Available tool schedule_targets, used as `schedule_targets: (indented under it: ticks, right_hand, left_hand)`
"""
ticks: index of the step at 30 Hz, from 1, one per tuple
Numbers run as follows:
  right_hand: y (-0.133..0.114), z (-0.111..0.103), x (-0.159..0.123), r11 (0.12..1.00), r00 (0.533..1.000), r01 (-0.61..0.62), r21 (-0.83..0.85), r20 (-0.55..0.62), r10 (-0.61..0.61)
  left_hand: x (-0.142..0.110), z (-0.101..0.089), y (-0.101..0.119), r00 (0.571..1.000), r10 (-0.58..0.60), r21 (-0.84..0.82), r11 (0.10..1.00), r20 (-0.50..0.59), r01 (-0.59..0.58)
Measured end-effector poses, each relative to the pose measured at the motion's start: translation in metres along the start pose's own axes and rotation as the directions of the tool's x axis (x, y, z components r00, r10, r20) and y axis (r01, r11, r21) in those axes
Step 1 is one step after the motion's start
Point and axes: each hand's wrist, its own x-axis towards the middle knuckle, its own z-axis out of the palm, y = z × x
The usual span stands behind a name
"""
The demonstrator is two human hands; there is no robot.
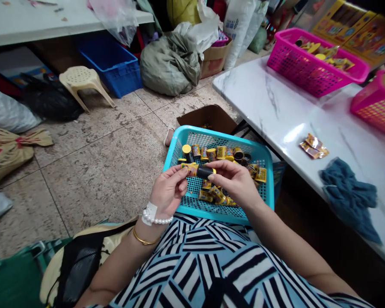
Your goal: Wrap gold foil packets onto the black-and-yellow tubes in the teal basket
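head view: you're holding one small black tube (201,171) level between both hands, above the near half of the teal basket (182,137) that rests on your lap. your left hand (167,191) is clamped on the end wrapped in a yellow printed label, thumb and fingertips pinched around it. your right hand (235,179) is closed on the bare black end, near the yellow cap. the label looks only partly round the tube, so the grip on that side is on loose film rather than the body.

in the basket, a row of finished tubes (211,152) stands along the far wall, and a loose heap of labels and tubes (216,194) lies just under your hands. to your right, the white desk (276,107) carries two pink baskets (311,64), a few foil packets (313,146) and a blue cloth (351,196). a brown carton (208,117) sits on the floor beyond the basket.

what could go wrong, in my judgement: the film could slide or crease if your left pinch shifts, leaving the label crooked. the tube could slip from two fingertip grips and fall into the heap. the basket is perched on your lap with nothing bracing it, so a knee move could tip it toward the floor.
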Motion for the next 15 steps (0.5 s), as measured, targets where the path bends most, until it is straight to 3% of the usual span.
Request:
schedule_targets:
  ticks: [3, 6, 9, 11, 15]
  right_hand:
    - [-0.003, 0.001, -0.002, 0.941, 0.977, 0.192, -0.279, -0.036, -0.21]
    - [-0.007, 0.0, -0.006, 0.721, 0.883, 0.435, -0.539, 0.098, -0.46]
    - [-0.005, 0.001, -0.008, 0.578, 0.802, 0.548, -0.605, 0.184, -0.569]
    - [0.0, 0.003, -0.007, 0.604, 0.805, 0.543, -0.583, 0.156, -0.572]
    - [0.01, 0.007, -0.002, 0.772, 0.871, 0.456, -0.442, 0.044, -0.49]
  left_hand:
    - [0.001, -0.001, -0.001, 1.0, 0.004, 0.017, 1.0, 0.001, -0.004]
    - [0.002, -0.002, -0.004, 1.0, 0.022, 0.059, 0.998, -0.01, -0.021]
    - [0.002, -0.001, -0.007, 0.998, 0.06, 0.091, 0.994, -0.02, -0.058]
    - [0.002, -0.001, -0.008, 0.996, 0.084, 0.099, 0.992, -0.023, -0.082]
    - [0.0, -0.001, -0.006, 0.989, 0.144, 0.096, 0.985, -0.022, -0.141]
